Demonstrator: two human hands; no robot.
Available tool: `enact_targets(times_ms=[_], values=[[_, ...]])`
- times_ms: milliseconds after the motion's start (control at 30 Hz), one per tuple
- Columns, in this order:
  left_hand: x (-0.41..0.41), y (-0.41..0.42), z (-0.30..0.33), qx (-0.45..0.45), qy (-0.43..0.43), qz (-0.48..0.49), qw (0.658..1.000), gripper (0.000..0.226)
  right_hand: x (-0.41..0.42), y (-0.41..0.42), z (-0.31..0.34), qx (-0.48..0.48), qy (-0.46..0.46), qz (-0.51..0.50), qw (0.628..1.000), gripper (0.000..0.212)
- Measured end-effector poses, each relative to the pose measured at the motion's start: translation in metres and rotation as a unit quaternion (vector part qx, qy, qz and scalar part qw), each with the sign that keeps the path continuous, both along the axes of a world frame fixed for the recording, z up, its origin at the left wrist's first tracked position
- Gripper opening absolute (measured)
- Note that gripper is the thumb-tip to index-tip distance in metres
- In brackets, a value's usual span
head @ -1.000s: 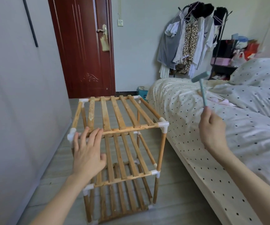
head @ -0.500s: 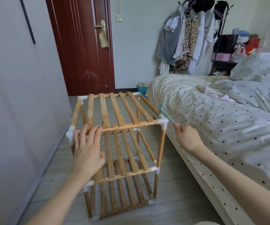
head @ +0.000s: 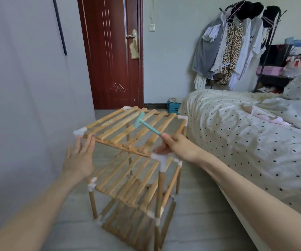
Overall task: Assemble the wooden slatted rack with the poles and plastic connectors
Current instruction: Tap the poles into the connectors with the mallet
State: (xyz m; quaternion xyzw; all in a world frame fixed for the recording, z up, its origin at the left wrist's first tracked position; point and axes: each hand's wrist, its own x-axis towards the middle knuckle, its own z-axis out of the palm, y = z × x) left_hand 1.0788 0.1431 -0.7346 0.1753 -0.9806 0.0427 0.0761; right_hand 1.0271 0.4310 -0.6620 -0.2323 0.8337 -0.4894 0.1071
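Observation:
The wooden slatted rack (head: 128,127) stands on the floor with three slatted shelves, poles and white plastic connectors (head: 159,158) at its corners. It looks turned, one corner pointing toward me. My left hand (head: 79,156) is flat with straight fingers against the near left edge of the top shelf. My right hand (head: 177,145) grips the handle of a small teal plastic hammer (head: 143,122) at the near right corner. The hammer's head hovers over the middle slats of the top shelf.
A bed with a dotted cover (head: 245,142) runs close along the rack's right side. A grey wall (head: 28,105) is on the left. A red door (head: 113,51), a clothes rack (head: 233,46) and a teal box (head: 173,107) lie beyond.
The rack has turned so a corner faces me. My right hand moved left with the hammer, from the right front connector to over the top slats. The left hand stays at the near edge.

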Motion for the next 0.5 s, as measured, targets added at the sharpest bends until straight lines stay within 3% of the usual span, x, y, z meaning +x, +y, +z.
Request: enact_targets(times_ms=[67, 133, 200, 300, 400, 500], values=[[-0.007, -0.016, 0.013, 0.089, 0.061, 0.016, 0.994, 0.078, 0.008, -0.013, 0.003, -0.142, -0.104, 0.038, 0.984, 0.038], [-0.010, -0.007, 0.019, 0.160, 0.181, -0.036, 0.970, 0.063, 0.006, -0.014, 0.004, -0.205, -0.098, 0.013, 0.974, 0.037], [-0.007, 0.025, 0.024, 0.196, 0.231, -0.109, 0.947, 0.048, 0.000, -0.010, 0.001, -0.208, -0.057, -0.038, 0.976, 0.037], [-0.001, 0.086, 0.031, 0.183, 0.123, -0.161, 0.962, 0.051, -0.012, 0.004, -0.005, -0.199, -0.020, -0.131, 0.971, 0.035], [-0.005, 0.118, 0.037, 0.073, -0.010, -0.143, 0.987, 0.063, -0.018, 0.020, -0.011, -0.174, -0.004, -0.181, 0.968, 0.036], [-0.008, 0.119, 0.043, 0.052, -0.092, -0.129, 0.986, 0.055, -0.020, 0.033, -0.017, -0.132, 0.012, -0.212, 0.968, 0.038]])
